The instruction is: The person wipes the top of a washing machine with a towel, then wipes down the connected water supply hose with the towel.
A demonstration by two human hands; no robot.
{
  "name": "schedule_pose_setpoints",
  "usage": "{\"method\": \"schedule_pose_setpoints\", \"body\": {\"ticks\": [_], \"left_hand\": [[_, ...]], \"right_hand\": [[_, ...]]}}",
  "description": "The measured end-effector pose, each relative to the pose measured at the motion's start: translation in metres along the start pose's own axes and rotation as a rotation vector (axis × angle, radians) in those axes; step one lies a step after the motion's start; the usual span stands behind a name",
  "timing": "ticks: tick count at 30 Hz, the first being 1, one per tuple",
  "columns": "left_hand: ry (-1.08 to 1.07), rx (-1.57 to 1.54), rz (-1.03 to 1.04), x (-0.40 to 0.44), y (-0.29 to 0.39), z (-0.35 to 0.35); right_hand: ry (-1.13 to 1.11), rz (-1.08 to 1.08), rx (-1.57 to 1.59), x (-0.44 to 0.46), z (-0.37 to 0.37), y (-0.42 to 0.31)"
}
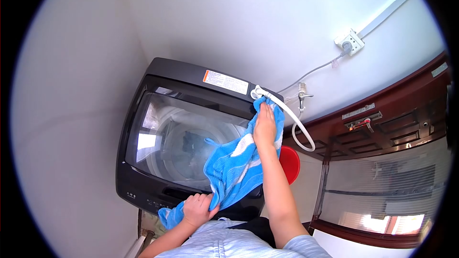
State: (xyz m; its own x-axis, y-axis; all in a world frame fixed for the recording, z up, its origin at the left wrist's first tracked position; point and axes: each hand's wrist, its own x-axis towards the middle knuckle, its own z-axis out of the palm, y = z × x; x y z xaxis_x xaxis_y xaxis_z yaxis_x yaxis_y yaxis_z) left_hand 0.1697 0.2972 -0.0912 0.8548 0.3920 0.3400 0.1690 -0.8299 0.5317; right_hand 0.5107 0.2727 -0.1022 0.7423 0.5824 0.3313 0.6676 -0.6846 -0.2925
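Observation:
A blue and white striped towel (233,162) drapes over the right side of a dark top-loading washing machine (158,74). My left hand (198,209) is closed around the towel's lower part at the machine's front edge, and a loose end hangs to its left. Toward the back right corner, my right hand (265,126) lies flat on the towel with its fingers stretched out, pressing it against the machine's top. The glass lid (191,114) is down; the drum shows dimly through it. The towel hides the lid's right edge.
A white hose (291,114) loops from the machine's back corner, close to my right hand. Behind it are a wall tap (302,96) and a socket (349,42) with a grey plug. A red bucket (290,165) stands right of the machine, near a dark red door (382,119).

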Motion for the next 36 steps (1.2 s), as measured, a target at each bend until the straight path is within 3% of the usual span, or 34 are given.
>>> {"method": "schedule_pose_setpoints", "body": {"ticks": [3,8,9,11,12,18,20,22,24,27,28,30,33,36], "left_hand": [[0.003,-0.004,0.003,0.001,0.001,-0.001],[0.002,0.016,-0.001,0.000,0.001,0.001],[0.001,0.015,0.001,0.000,0.001,0.001],[-0.003,0.017,0.001,0.000,0.000,0.001],[-0.003,0.017,0.001,-0.001,0.000,0.001],[-0.015,0.012,0.001,-0.002,-0.001,0.002],[-0.014,0.011,-0.001,0.000,-0.001,0.000],[-0.010,0.006,-0.010,0.001,0.001,0.000],[-0.009,-0.015,-0.016,0.000,0.001,0.001],[-0.015,-0.014,-0.016,-0.002,0.000,0.002],[-0.015,-0.016,-0.021,-0.002,0.000,0.002],[-0.023,-0.010,-0.011,-0.002,-0.001,0.002],[-0.026,-0.014,-0.014,0.000,0.000,0.000],[-0.029,-0.001,-0.015,0.000,0.000,0.000]], "right_hand": [[0.061,0.009,0.032,-0.004,-0.003,0.000],[0.159,0.237,0.377,-0.001,-0.022,-0.023],[0.158,0.238,0.379,0.000,-0.017,-0.022],[0.127,0.027,0.359,0.004,0.000,-0.019],[0.108,-0.093,0.114,0.007,-0.002,-0.026],[0.039,0.029,0.103,0.002,-0.003,-0.026],[0.078,0.185,0.179,-0.004,-0.003,-0.018],[0.155,0.117,0.155,-0.006,-0.007,-0.009],[0.203,0.332,0.571,-0.002,-0.018,0.004],[0.387,0.419,0.952,0.016,-0.049,0.009],[0.382,0.418,0.950,0.027,-0.054,0.010],[0.492,0.172,0.852,0.051,-0.059,0.009],[0.185,0.014,0.617,0.075,-0.053,-0.005],[-0.169,-0.187,0.028,0.079,-0.041,-0.009]]}}
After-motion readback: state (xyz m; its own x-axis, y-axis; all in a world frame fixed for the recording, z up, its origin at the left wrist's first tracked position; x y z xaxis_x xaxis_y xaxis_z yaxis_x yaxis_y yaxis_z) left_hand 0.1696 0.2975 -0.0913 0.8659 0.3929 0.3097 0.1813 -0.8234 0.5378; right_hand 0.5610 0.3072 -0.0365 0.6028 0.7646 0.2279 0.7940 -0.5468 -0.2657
